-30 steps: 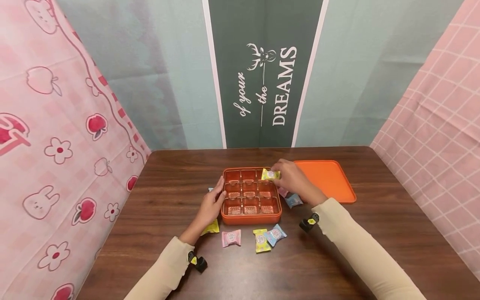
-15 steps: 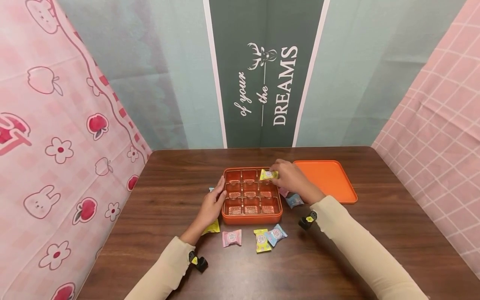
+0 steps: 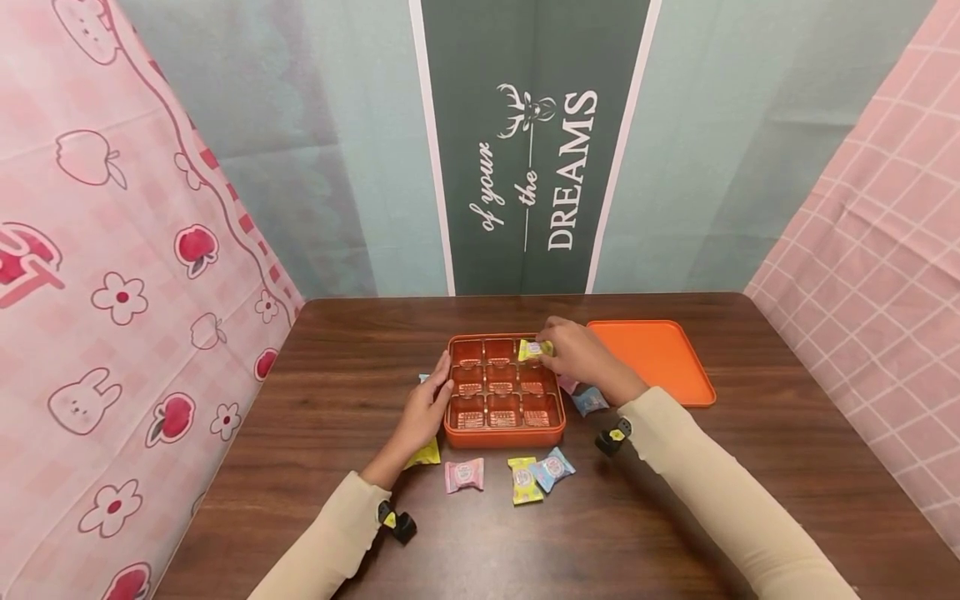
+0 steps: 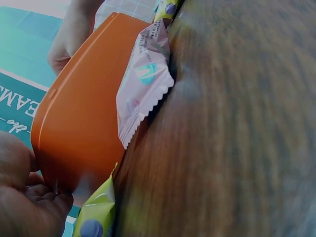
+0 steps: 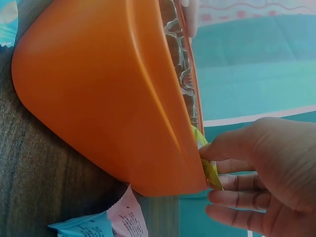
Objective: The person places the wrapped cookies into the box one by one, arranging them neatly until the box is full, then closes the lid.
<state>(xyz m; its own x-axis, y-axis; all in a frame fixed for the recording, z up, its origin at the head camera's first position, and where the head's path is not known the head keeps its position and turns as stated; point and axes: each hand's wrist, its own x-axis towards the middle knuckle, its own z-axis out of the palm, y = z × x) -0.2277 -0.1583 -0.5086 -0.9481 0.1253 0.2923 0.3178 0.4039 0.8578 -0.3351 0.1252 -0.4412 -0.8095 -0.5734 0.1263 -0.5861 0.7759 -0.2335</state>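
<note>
An orange box (image 3: 504, 438) with a clear divided insert stands mid-table, its compartments facing up. My left hand (image 3: 423, 412) rests along the box's left side, fingers stretched out and thumb near the rim. With thumb and fingers my right hand (image 3: 583, 352) pinches a yellow wrapped candy (image 3: 534, 349) over the far right compartment. In the right wrist view, the yellow candy (image 5: 211, 173) sits at the box's rim, partly covered by the thumb. The left wrist view has the orange box wall (image 4: 84, 103) beside my left fingers.
In front of the box lie a pink candy (image 3: 464, 475), a yellow candy (image 3: 522, 482) and a blue candy (image 3: 552, 470). Another yellow candy (image 3: 427, 452) is by my left wrist. A blue candy (image 3: 590, 401) lies under my right forearm. The flat orange lid (image 3: 660, 362) is at back right.
My right hand has shifted slightly left with the yellow candy, further over the far right compartment. My left hand stays at the box's side.
</note>
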